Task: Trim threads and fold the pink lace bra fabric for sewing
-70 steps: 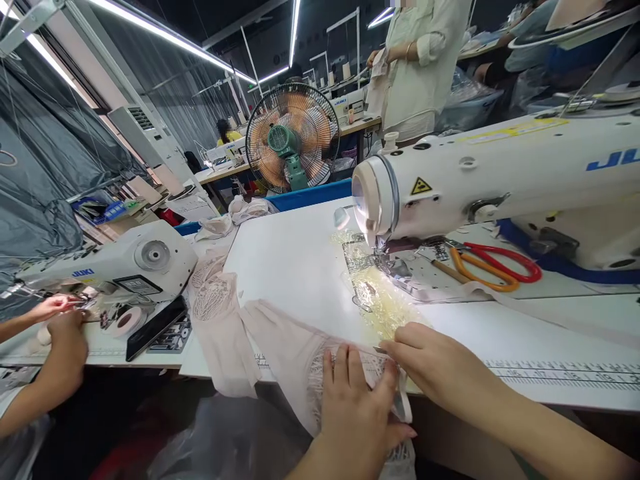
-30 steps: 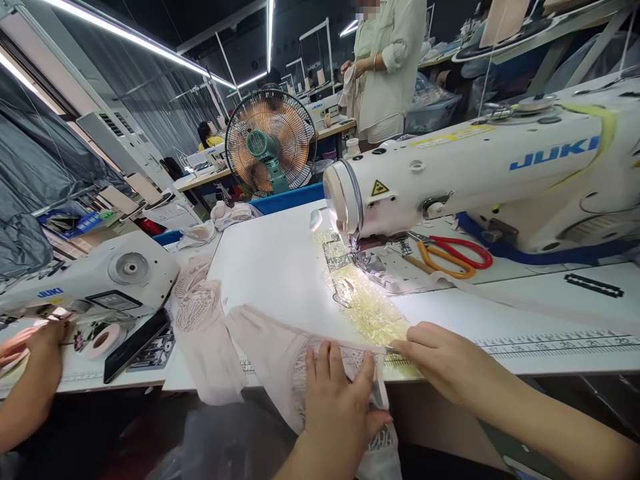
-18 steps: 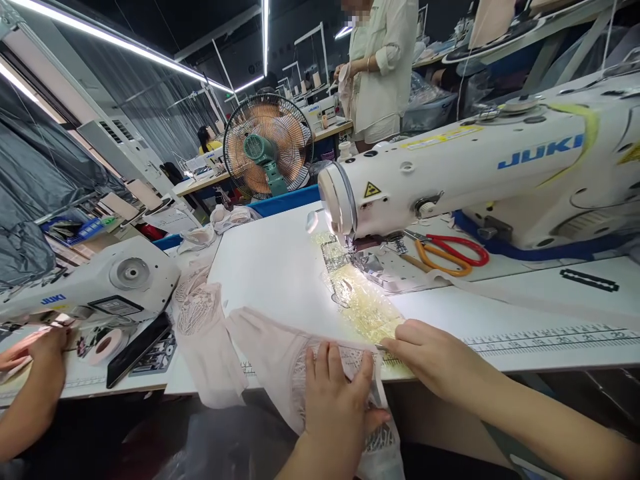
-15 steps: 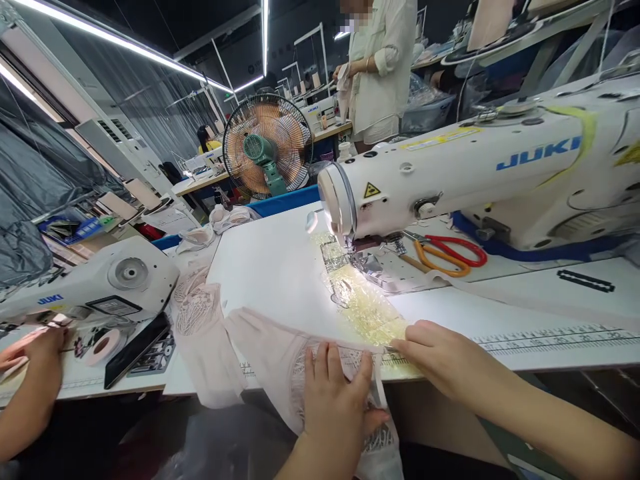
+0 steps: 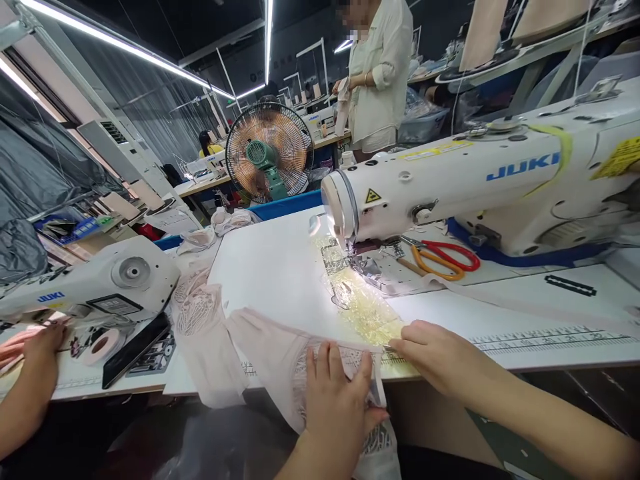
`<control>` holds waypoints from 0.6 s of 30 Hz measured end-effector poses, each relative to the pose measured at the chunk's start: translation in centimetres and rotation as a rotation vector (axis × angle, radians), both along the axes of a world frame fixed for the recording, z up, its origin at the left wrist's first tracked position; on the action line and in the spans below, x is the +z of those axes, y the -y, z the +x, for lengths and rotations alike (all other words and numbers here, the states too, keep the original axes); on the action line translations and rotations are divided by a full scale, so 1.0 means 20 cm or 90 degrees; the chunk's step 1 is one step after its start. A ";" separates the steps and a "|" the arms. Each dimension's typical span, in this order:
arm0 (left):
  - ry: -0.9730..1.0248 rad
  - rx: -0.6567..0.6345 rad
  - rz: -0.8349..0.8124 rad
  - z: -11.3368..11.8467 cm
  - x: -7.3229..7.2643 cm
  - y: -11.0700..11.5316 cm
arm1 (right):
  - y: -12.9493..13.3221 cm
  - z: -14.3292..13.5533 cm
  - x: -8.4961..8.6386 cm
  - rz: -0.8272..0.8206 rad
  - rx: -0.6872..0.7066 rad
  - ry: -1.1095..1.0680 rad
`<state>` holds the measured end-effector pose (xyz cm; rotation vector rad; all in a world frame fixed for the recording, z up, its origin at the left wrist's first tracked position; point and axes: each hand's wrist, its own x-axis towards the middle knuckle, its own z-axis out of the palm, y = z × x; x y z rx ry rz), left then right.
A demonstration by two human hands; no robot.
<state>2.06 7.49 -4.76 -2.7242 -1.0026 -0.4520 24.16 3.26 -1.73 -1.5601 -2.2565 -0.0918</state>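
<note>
pale pink lace garment hangs over the front edge of the desk, nowhere near the needle yet, so by the look of it lining up is under way and stitching is all to come; left hand spread flat pressing it, right hand pinching its edge; sewing machine reads juki

Fabric pale pink, white lace pattern. Sewing machine white, blue lettering, yellow warning triangle. Table white, printed ruler scale at front edge. Scissors orange and red handles. Fan green hub, black grille, orange blades.
</note>
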 end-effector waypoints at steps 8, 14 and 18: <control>0.015 -0.014 0.001 -0.01 0.00 0.00 | -0.03 -0.08 0.03 -0.014 -0.024 0.028; -0.020 -0.019 -0.067 -0.02 0.04 0.01 | -0.10 -0.15 0.03 0.017 0.011 0.104; -0.033 -0.021 -0.110 -0.03 0.05 0.02 | -0.12 -0.17 0.01 0.038 0.028 0.160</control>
